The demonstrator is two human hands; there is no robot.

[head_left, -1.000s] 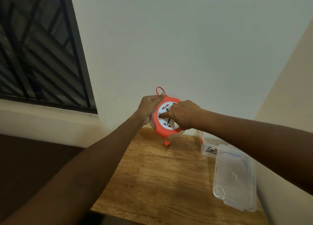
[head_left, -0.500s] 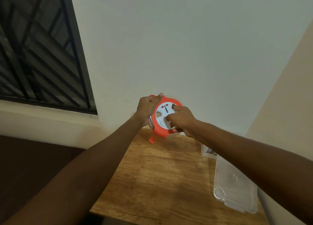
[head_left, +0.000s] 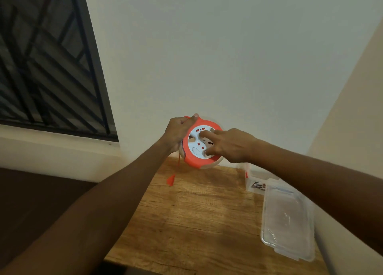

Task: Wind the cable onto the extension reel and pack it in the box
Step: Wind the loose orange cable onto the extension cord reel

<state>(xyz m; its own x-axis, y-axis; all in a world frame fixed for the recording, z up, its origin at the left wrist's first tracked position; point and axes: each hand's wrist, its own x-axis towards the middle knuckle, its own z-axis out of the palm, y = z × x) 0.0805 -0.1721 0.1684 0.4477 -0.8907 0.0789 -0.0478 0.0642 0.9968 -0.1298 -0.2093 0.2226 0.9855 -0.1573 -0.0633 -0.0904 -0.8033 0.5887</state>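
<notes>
I hold a round orange extension reel (head_left: 191,160) with a white socket face up in the air above the far end of the wooden table (head_left: 196,218). My left hand (head_left: 178,132) grips the reel's left rim, thumb on top. My right hand (head_left: 230,145) has its fingers pressed into the white face's holes. A short length of orange cable (head_left: 178,160) hangs from the reel's left side, with the orange plug (head_left: 171,180) dangling at its end. The clear plastic box (head_left: 253,178) stands at the table's far right, partly hidden behind my right arm.
The clear box lid (head_left: 288,220) lies flat on the table's right side, near the right wall. A white wall rises behind the table. A dark barred window (head_left: 45,61) fills the upper left. Bare wood lies below my arms.
The white face has turned under my right fingers. The plug has swung from under the reel to its left and now hangs lower on a short cable.
</notes>
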